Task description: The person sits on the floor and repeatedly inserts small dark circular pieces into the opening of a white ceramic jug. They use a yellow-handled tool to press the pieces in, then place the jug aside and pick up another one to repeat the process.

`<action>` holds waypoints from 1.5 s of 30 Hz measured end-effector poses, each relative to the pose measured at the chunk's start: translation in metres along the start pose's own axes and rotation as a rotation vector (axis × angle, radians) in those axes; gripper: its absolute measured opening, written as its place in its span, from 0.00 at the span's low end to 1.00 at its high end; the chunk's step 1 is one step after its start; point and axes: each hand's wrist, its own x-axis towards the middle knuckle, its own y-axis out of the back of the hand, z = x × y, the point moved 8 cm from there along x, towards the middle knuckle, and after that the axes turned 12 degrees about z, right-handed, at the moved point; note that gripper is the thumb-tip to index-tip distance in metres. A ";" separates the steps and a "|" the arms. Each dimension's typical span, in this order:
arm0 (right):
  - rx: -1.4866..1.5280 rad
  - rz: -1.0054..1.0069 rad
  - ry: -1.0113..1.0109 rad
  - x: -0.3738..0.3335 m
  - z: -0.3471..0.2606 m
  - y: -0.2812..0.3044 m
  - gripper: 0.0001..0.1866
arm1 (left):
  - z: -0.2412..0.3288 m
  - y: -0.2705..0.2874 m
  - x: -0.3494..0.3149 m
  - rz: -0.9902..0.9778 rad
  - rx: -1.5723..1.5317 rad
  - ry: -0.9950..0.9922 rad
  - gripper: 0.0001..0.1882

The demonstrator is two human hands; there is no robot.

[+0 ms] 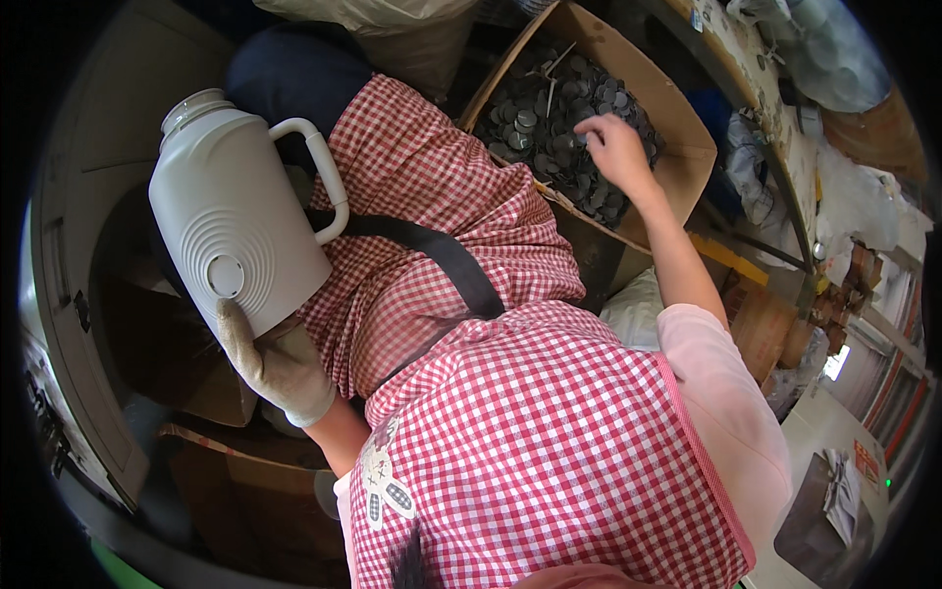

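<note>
A light grey plastic jug body (221,196) with a side handle, a round neck and ringed ribs around a small round recess lies tilted across my lap. My left hand (280,368), in a pale work glove, grips its lower end, thumb on the outside; the other fingers are hidden behind it. My bare right hand (620,152) reaches into an open cardboard box (684,133) at the far right. Its index finger stretches out over a heap of dark grey round discs (564,147), fingertips at the pile. No disc shows clearly in that hand.
A pale sack (412,39) stands beyond my knees. Another whitish bag (633,312) sits below the box. At right runs a worn workbench edge (760,98) with plastic bags near it. A cardboard box (245,496) lies at lower left, beside a grey door-like panel (78,334).
</note>
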 end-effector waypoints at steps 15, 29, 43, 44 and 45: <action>-0.146 -0.065 -0.023 -0.016 0.017 -0.048 0.15 | -0.007 0.009 0.003 0.010 -0.104 0.068 0.25; 1.475 -0.679 -0.384 -0.009 -0.265 0.015 0.09 | 0.000 0.002 -0.010 -0.023 0.125 -0.013 0.22; 1.303 -0.959 -0.382 -0.035 -0.355 0.000 0.13 | 0.006 -0.018 -0.036 -0.157 -0.142 0.193 0.20; 1.301 -0.919 -0.373 -0.032 -0.350 0.003 0.13 | 0.000 -0.018 -0.036 -0.142 -0.169 0.276 0.20; 1.296 -0.869 -0.373 -0.027 -0.341 0.005 0.12 | 0.001 -0.018 -0.034 -0.156 -0.095 0.235 0.21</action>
